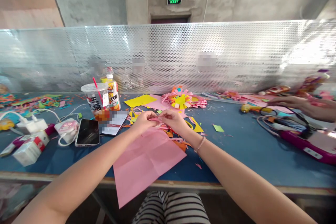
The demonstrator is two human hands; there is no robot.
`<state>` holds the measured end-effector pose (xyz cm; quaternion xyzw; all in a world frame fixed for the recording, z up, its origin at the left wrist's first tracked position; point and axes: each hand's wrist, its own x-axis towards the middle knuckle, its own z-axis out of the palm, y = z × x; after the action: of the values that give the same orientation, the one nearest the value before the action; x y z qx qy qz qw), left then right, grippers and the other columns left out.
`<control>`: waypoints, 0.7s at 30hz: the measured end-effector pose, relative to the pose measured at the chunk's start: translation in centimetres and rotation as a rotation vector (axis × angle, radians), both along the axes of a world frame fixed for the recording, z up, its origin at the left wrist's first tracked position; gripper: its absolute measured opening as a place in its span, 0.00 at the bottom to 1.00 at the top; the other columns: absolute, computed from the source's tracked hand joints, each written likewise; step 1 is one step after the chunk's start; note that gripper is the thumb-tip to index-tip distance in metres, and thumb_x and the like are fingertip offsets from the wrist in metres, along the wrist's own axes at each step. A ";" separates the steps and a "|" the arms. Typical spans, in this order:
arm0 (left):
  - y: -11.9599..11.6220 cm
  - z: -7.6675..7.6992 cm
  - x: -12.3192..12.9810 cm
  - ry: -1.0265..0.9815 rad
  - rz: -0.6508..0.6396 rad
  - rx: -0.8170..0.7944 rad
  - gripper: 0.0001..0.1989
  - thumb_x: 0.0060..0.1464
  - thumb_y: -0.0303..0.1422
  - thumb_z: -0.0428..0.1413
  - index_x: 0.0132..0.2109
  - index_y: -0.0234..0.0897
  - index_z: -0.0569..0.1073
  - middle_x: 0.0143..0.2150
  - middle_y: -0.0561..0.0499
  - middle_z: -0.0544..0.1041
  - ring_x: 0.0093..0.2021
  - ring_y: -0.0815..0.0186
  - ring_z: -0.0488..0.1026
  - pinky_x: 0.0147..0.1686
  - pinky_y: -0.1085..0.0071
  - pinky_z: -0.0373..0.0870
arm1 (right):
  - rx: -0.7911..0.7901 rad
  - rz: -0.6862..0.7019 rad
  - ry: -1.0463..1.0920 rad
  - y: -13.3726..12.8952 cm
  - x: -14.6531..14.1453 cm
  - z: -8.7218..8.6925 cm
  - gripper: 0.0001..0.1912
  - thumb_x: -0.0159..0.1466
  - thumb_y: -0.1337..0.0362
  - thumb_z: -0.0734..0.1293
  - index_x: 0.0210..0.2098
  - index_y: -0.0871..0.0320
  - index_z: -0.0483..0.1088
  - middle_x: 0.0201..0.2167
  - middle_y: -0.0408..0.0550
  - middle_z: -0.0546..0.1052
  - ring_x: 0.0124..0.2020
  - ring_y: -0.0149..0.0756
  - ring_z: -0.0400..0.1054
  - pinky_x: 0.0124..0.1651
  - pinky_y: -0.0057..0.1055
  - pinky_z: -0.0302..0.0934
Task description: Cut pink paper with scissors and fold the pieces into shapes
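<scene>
My left hand (144, 121) and my right hand (173, 121) meet over the middle of the table, fingers pinched on pink paper. The small part between the fingertips is mostly covered, so its shape cannot be made out. Just below my hands, a creased pink paper sheet (147, 161) spreads toward me, its lower corner hanging past the table edge. Whether the pinched part belongs to this sheet is unclear. Beyond my hands lies a paper flower (181, 101) with a yellow centre and pink fringes. Yellow and orange paper scraps (181, 144) lie by my right wrist.
On the left are a phone (88, 132), a lidded plastic cup (96, 101), a drink bottle (113, 92), chargers and cables. A perforated metal screen (168, 56) runs along the back. At right, another person's hand (301, 107) is above a purple power strip (301, 147) and cables.
</scene>
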<state>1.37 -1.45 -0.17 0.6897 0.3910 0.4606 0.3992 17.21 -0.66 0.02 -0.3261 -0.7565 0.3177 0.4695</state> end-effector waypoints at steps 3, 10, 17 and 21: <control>-0.3 0.1 0.1 -0.051 0.009 -0.056 0.10 0.38 0.27 0.56 0.33 0.33 0.71 0.27 0.51 0.72 0.26 0.70 0.69 0.30 0.72 0.66 | -0.013 -0.025 -0.015 0.0 0.1 0.1 0.07 0.53 0.62 0.63 0.26 0.59 0.68 0.23 0.43 0.70 0.25 0.27 0.64 0.28 0.25 0.59; -0.3 0.3 0.1 -0.267 -0.013 -0.168 0.10 0.39 0.30 0.59 0.32 0.32 0.70 0.29 0.51 0.73 0.27 0.71 0.70 0.33 0.69 0.70 | -0.022 0.003 -0.011 0.3 0.2 0.0 0.06 0.53 0.63 0.63 0.28 0.60 0.67 0.23 0.43 0.70 0.24 0.27 0.63 0.26 0.24 0.59; 0.0 0.1 0.0 -0.557 -0.120 -0.367 0.10 0.42 0.34 0.59 0.30 0.31 0.71 0.29 0.48 0.75 0.30 0.69 0.73 0.38 0.68 0.70 | 0.240 -0.123 -0.169 -0.2 0.4 0.4 0.07 0.53 0.71 0.61 0.28 0.59 0.71 0.26 0.46 0.72 0.28 0.30 0.65 0.32 0.27 0.60; 0.3 0.1 -0.3 -0.567 -0.065 -0.383 0.09 0.37 0.25 0.60 0.30 0.30 0.71 0.30 0.48 0.75 0.31 0.70 0.73 0.40 0.70 0.70 | 0.348 -0.067 -0.219 -0.1 0.3 0.3 0.13 0.52 0.75 0.59 0.31 0.57 0.72 0.32 0.48 0.72 0.34 0.31 0.66 0.37 0.28 0.61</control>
<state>1.09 -1.15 -0.12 0.4589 0.3215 0.5393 0.6287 17.55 -0.79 0.34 -0.2977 -0.8351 0.1291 0.4442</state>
